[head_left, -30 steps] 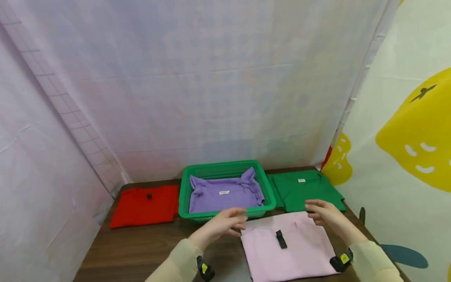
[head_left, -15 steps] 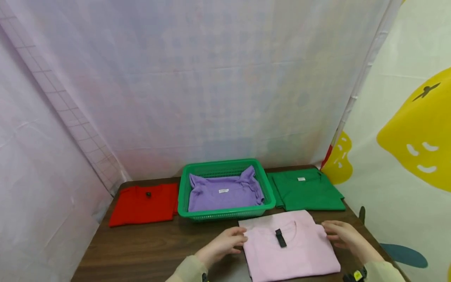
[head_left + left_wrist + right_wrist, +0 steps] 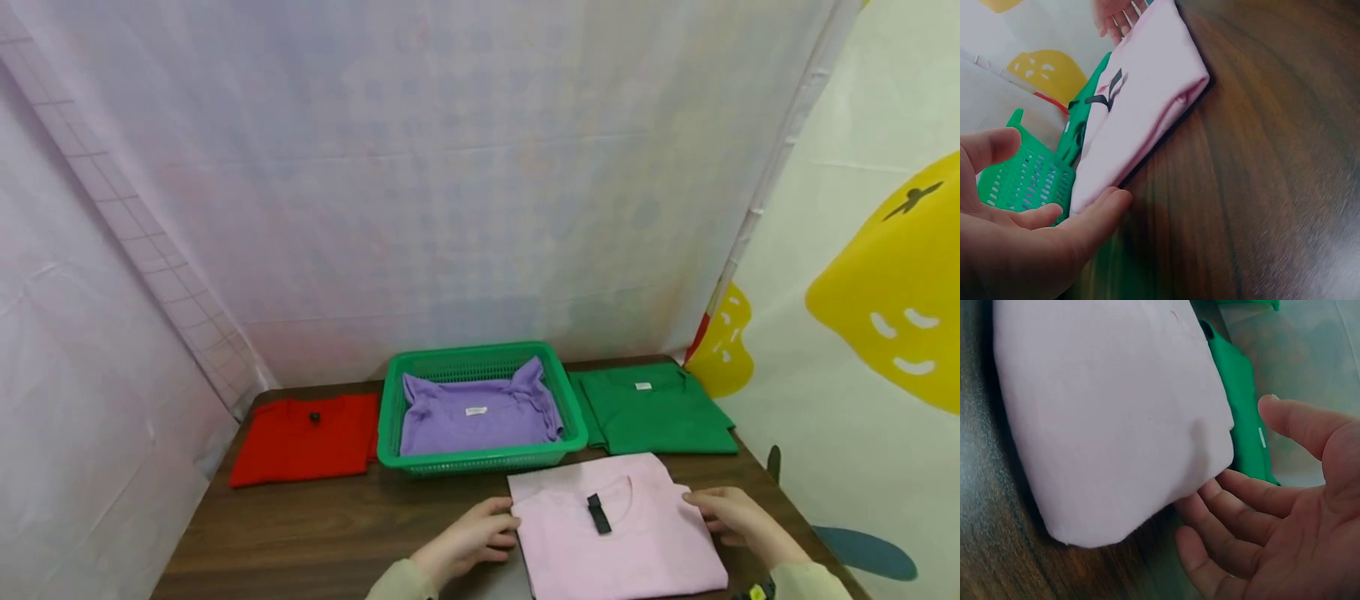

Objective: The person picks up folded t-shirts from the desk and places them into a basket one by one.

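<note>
A folded pink T-shirt (image 3: 652, 550) lies flat on the brown table, a black tag (image 3: 598, 513) at its neckline. My left hand (image 3: 476, 537) is at the shirt's left edge with fingers extended; in the left wrist view its fingertips (image 3: 1116, 199) meet the fabric's side and the thumb is held away. At the opposite edge is my right hand (image 3: 738, 521). The right wrist view has its fingers (image 3: 1225, 506) reaching to the shirt's side, some tips hidden at the edge, while the thumb (image 3: 1291, 422) stands apart from the cloth.
Behind the shirt sits a green plastic basket (image 3: 480, 460) holding a folded purple shirt (image 3: 480, 429). A folded red shirt (image 3: 303, 446) lies left of it, a folded green shirt (image 3: 652, 417) right. Curtains (image 3: 480, 208) hang behind the table (image 3: 322, 533).
Both hands have come down from above the pink shirt to its left and right edges, the right hand shifting outward. The shirt, basket and other clothes stay in place.
</note>
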{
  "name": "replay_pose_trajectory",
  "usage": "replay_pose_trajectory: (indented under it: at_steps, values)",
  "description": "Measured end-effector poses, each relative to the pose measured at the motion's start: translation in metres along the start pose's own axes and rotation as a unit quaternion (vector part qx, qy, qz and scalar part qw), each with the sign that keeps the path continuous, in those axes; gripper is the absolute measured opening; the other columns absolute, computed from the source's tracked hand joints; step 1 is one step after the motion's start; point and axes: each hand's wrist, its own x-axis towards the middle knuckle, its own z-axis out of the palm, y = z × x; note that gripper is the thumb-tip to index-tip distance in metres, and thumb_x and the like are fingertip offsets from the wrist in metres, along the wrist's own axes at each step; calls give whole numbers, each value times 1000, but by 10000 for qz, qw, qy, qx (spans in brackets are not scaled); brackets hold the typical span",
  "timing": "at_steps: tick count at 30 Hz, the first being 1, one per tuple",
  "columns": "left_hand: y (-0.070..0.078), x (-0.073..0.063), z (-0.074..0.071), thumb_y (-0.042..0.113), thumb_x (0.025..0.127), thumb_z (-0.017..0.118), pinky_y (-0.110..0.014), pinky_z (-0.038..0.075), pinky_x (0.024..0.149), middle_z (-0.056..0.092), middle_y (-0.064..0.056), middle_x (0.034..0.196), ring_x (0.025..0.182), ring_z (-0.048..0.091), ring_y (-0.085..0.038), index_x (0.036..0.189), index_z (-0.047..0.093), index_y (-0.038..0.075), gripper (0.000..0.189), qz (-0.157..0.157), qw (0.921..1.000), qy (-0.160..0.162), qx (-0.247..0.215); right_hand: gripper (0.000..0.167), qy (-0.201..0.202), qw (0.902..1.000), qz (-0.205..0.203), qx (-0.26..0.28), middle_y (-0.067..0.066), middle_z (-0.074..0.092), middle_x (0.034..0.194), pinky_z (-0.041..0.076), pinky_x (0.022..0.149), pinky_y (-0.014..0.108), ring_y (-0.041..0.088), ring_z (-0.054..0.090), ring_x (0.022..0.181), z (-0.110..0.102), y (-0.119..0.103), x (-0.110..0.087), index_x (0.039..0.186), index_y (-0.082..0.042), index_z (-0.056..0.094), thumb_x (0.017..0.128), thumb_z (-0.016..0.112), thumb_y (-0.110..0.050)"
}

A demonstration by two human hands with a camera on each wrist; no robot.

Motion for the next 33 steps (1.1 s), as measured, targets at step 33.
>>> replay_pose_trajectory:
  at_steps: [33]
  values:
    - [-21,23,21,14,86,58,-55,54,73,61,-17,106,87,67,-40,131,43,-8,53,-398,9923,18,-1170,67,-49,9981,107,599,21,63,102,53,80,48,26,63,90,17,2,23,118,23,50,88,68,-35]
